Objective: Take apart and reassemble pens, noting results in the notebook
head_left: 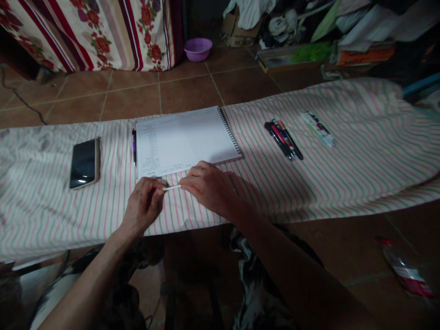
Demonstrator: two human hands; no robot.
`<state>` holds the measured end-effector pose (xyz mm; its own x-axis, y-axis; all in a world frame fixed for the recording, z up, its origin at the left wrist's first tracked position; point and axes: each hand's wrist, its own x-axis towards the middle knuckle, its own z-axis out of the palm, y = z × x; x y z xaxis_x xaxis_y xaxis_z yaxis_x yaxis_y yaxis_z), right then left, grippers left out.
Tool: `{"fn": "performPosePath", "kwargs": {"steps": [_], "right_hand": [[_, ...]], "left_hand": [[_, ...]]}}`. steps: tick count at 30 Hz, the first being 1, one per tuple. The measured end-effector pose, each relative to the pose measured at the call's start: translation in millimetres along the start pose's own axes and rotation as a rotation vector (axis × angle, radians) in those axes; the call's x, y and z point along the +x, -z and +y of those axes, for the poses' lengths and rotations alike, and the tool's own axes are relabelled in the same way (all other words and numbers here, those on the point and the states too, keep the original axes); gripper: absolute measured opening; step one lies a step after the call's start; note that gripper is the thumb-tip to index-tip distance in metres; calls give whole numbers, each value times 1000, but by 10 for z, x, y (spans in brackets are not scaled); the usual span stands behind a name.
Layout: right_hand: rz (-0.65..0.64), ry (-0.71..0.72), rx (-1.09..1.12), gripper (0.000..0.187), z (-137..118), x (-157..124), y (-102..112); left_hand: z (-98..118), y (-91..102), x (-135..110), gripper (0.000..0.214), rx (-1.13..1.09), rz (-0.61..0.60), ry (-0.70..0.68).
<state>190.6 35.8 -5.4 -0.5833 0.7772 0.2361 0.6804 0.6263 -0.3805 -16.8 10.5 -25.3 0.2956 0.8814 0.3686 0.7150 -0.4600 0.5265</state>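
Observation:
Between my hands, just in front of the notebook, is a thin white stick point(172, 187), its kind not clear. The fingertips of my left hand point(142, 201) pinch its left end. My right hand point(208, 185) is closed on the other end, with the palm down and the fingers partly hidden. Behind them lies a spiral notebook point(185, 137), its coil on the right and a printed table along the left of the page. A purple and black pen point(134, 146) rests beside its left edge.
A phone point(83, 163) lies at the left on the striped cloth point(343, 183). Several pens point(283, 140) form a bunch to the right, with whitish pens point(318, 129) farther over. A purple basin point(198, 49) and a plastic bottle point(407, 270) are on the floor.

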Motion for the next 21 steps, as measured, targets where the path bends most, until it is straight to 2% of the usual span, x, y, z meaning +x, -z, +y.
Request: {"fn": "performPosePath", "kwargs": {"steps": [21], "right_hand": [[-1, 17, -36, 21, -40, 6, -22]], "left_hand": [[13, -3, -2, 9, -1, -9, 9]]}}
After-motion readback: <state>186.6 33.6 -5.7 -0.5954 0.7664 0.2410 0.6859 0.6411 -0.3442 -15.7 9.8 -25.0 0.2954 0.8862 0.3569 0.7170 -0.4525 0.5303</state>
